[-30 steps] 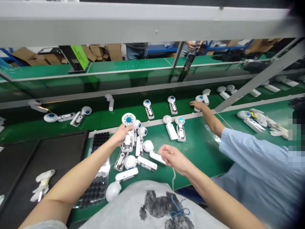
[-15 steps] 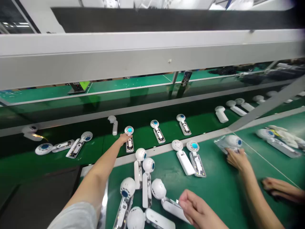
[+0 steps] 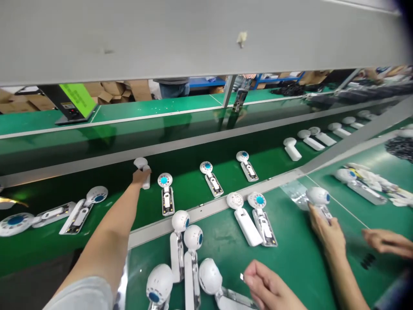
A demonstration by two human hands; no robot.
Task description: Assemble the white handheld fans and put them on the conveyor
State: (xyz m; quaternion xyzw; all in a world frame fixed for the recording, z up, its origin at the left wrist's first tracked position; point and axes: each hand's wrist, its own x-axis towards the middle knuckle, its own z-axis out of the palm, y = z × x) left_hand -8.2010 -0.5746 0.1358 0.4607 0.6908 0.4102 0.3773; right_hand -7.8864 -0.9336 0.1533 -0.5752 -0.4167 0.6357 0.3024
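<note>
My left hand reaches across the belt, its fingers closed on the handle of a white handheld fan that has a round head. To the right of it lies a fan with a blue hub and an open handle showing inner parts. Low in the view, my right hand pinches a small white piece between thumb and fingers. Several fans, among them one with a rounded white head, lie on the green table left of my right hand. Two more fans lie side by side beyond it.
A co-worker's hand at right holds a fan near a clear plastic bag; another hand is beside it. More fans lie along the belt. A grey beam crosses overhead, and a slanted post stands right.
My left hand has left the open-handled fan and moved left to the closed white one. My right hand stays low with its pinch. The view has tilted and shifted.
</note>
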